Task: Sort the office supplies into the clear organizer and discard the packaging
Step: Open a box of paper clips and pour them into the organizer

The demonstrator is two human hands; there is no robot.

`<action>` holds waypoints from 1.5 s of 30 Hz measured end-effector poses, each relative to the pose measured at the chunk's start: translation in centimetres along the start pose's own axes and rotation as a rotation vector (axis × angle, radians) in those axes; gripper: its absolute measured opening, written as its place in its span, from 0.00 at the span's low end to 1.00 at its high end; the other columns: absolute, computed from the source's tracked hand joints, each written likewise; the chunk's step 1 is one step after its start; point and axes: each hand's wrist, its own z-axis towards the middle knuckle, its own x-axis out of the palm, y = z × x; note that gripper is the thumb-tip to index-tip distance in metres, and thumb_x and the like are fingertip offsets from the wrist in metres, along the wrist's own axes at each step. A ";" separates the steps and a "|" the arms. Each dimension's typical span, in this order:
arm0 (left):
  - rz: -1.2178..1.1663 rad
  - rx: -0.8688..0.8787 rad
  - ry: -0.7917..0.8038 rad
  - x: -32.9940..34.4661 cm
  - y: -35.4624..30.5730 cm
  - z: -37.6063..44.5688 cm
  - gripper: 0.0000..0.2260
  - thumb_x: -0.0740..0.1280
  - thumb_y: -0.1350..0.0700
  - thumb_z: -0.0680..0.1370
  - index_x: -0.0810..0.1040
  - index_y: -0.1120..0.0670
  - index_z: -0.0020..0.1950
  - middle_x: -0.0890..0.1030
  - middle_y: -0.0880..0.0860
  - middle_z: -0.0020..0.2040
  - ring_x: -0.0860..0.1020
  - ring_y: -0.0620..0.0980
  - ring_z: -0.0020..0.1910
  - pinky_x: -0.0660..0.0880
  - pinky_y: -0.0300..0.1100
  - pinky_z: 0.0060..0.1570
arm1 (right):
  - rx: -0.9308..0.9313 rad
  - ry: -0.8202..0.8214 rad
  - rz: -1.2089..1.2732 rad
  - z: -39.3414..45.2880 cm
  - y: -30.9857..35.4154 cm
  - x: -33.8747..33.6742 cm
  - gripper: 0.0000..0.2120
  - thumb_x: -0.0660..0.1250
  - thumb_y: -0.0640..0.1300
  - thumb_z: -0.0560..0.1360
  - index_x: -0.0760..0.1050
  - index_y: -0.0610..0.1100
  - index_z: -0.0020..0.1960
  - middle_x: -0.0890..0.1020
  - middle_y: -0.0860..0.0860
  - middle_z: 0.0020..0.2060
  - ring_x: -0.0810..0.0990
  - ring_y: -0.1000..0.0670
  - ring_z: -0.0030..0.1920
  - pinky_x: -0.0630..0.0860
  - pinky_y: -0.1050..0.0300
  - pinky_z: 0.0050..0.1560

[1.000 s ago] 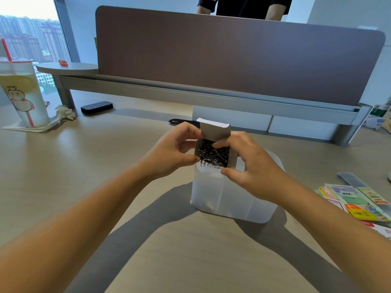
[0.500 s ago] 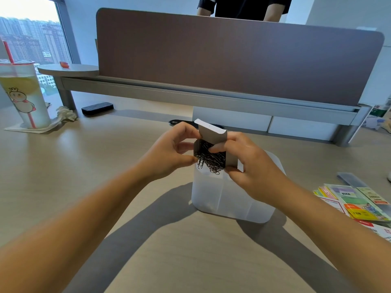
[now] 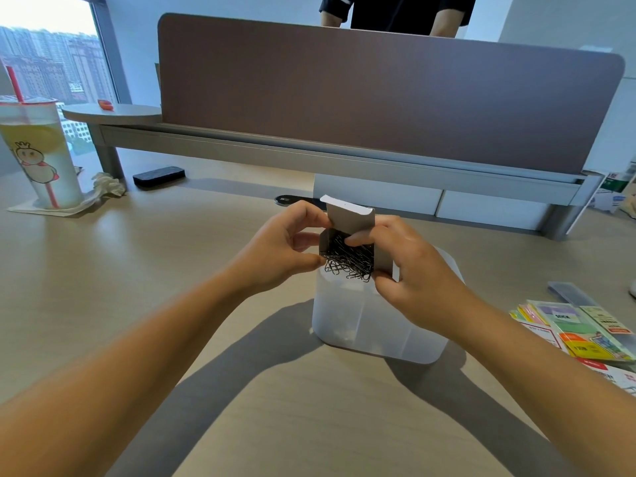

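A small grey cardboard box (image 3: 354,218) with its flap raised is tipped over the clear organizer (image 3: 375,328) in the middle of the desk. A tangle of dark paper clips (image 3: 349,261) hangs out of the box mouth, just above the organizer's left compartment. My left hand (image 3: 278,249) pinches the box's left side. My right hand (image 3: 409,273) grips its right side, with the forefinger lying on the clips. The organizer's far rim is hidden behind my right hand.
Packs of coloured sticky notes (image 3: 578,332) and a grey flat case (image 3: 571,297) lie at the right. A drink cup with a red straw (image 3: 38,156) stands far left beside a crumpled tissue (image 3: 106,185). A black remote (image 3: 158,177) lies by the brown divider (image 3: 378,105); a person stands behind it.
The box has tipped further forward over the organizer and the paper clips have slid down, now spilling past the box's lower edge. Both hands keep their hold.
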 end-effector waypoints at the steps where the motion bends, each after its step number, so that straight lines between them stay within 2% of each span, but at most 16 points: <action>1: -0.009 -0.001 0.002 0.0 0.0 0.0 0.19 0.65 0.74 0.69 0.69 0.50 0.44 0.75 0.44 0.50 0.79 0.34 0.43 0.77 0.29 0.46 | -0.004 -0.003 -0.001 0.0 0.0 0.0 0.21 0.63 0.29 0.70 0.72 0.44 0.60 0.71 0.48 0.63 0.64 0.56 0.57 0.58 0.78 0.53; 6: -0.027 0.001 0.002 0.0 0.1 -0.2 0.18 0.64 0.75 0.69 0.69 0.51 0.43 0.76 0.47 0.49 0.80 0.42 0.43 0.78 0.33 0.47 | -0.010 0.005 -0.008 0.0 0.0 0.0 0.20 0.64 0.28 0.69 0.73 0.44 0.58 0.70 0.48 0.63 0.62 0.58 0.56 0.58 0.79 0.51; 10: -0.027 0.004 -0.012 -0.1 0.1 -0.1 0.18 0.63 0.76 0.70 0.69 0.52 0.42 0.76 0.46 0.47 0.80 0.40 0.43 0.78 0.32 0.44 | -0.007 0.018 0.008 0.0 0.1 0.0 0.20 0.64 0.29 0.70 0.73 0.44 0.58 0.70 0.48 0.63 0.62 0.58 0.56 0.58 0.81 0.51; 14: -0.010 0.005 -0.024 -0.1 0.2 0.0 0.18 0.63 0.75 0.70 0.69 0.52 0.42 0.76 0.47 0.47 0.78 0.45 0.46 0.78 0.34 0.47 | -0.004 0.026 0.006 0.0 0.1 0.0 0.20 0.65 0.30 0.70 0.73 0.45 0.59 0.70 0.48 0.63 0.62 0.58 0.56 0.58 0.80 0.51; 19: -0.016 0.013 -0.032 -0.2 0.1 -0.1 0.17 0.63 0.76 0.69 0.69 0.53 0.42 0.76 0.47 0.47 0.80 0.35 0.42 0.77 0.30 0.45 | -0.014 0.031 -0.007 0.0 0.2 -0.1 0.20 0.66 0.30 0.70 0.73 0.45 0.59 0.69 0.47 0.64 0.62 0.58 0.57 0.58 0.80 0.52; 23: -0.010 0.028 -0.056 -0.1 -0.1 -0.3 0.17 0.63 0.76 0.69 0.70 0.54 0.42 0.76 0.47 0.46 0.79 0.33 0.43 0.76 0.29 0.45 | 0.003 0.029 -0.018 -0.1 0.5 -0.3 0.20 0.66 0.30 0.70 0.74 0.47 0.58 0.64 0.47 0.67 0.61 0.58 0.57 0.60 0.83 0.46; 26: 0.014 0.035 -0.073 -0.1 -0.1 -0.3 0.17 0.64 0.75 0.69 0.70 0.52 0.41 0.76 0.46 0.46 0.79 0.38 0.45 0.76 0.28 0.46 | 0.013 0.028 -0.045 -0.1 0.6 -0.3 0.19 0.66 0.31 0.70 0.74 0.47 0.59 0.63 0.47 0.68 0.65 0.52 0.61 0.59 0.84 0.46; 28: 0.029 0.035 -0.078 -0.1 -0.1 -0.3 0.17 0.64 0.74 0.69 0.70 0.52 0.42 0.76 0.46 0.46 0.78 0.42 0.46 0.76 0.29 0.47 | 0.011 0.017 -0.068 0.0 0.6 -0.2 0.19 0.66 0.32 0.71 0.74 0.46 0.59 0.63 0.47 0.68 0.65 0.47 0.66 0.57 0.85 0.46; 30: 0.017 0.033 -0.073 -0.2 -0.1 -0.3 0.17 0.64 0.74 0.69 0.70 0.52 0.42 0.76 0.46 0.46 0.79 0.40 0.45 0.77 0.29 0.46 | 0.000 0.007 -0.072 0.0 0.5 -0.1 0.19 0.65 0.32 0.71 0.73 0.46 0.59 0.65 0.47 0.68 0.65 0.46 0.66 0.56 0.85 0.47; 34: 0.013 0.045 -0.071 -0.2 -0.2 -0.3 0.17 0.64 0.74 0.69 0.70 0.52 0.41 0.77 0.45 0.47 0.80 0.35 0.43 0.76 0.28 0.43 | -0.044 -0.038 -0.079 0.0 0.6 0.0 0.18 0.66 0.29 0.69 0.75 0.42 0.57 0.71 0.43 0.63 0.70 0.43 0.63 0.57 0.78 0.54; 37: 0.030 0.068 -0.082 0.0 -0.1 -0.5 0.17 0.64 0.74 0.69 0.70 0.52 0.41 0.76 0.45 0.46 0.79 0.32 0.43 0.74 0.25 0.43 | -0.077 -0.063 -0.099 0.0 0.3 0.2 0.16 0.66 0.27 0.67 0.77 0.39 0.53 0.75 0.41 0.60 0.73 0.40 0.59 0.61 0.72 0.54; 40: 0.046 0.078 -0.096 0.1 0.0 -0.5 0.17 0.65 0.74 0.69 0.70 0.51 0.42 0.76 0.45 0.46 0.79 0.31 0.44 0.73 0.24 0.44 | -0.122 -0.100 -0.127 0.0 0.1 0.3 0.14 0.65 0.27 0.65 0.76 0.38 0.48 0.77 0.40 0.56 0.75 0.38 0.55 0.63 0.70 0.52; 45: 0.085 0.080 -0.119 0.1 -0.1 -0.5 0.17 0.65 0.73 0.70 0.70 0.50 0.42 0.76 0.45 0.47 0.78 0.42 0.47 0.74 0.25 0.49 | -0.130 -0.137 -0.146 0.1 0.3 0.3 0.13 0.63 0.32 0.65 0.77 0.38 0.49 0.78 0.40 0.55 0.76 0.38 0.54 0.62 0.70 0.53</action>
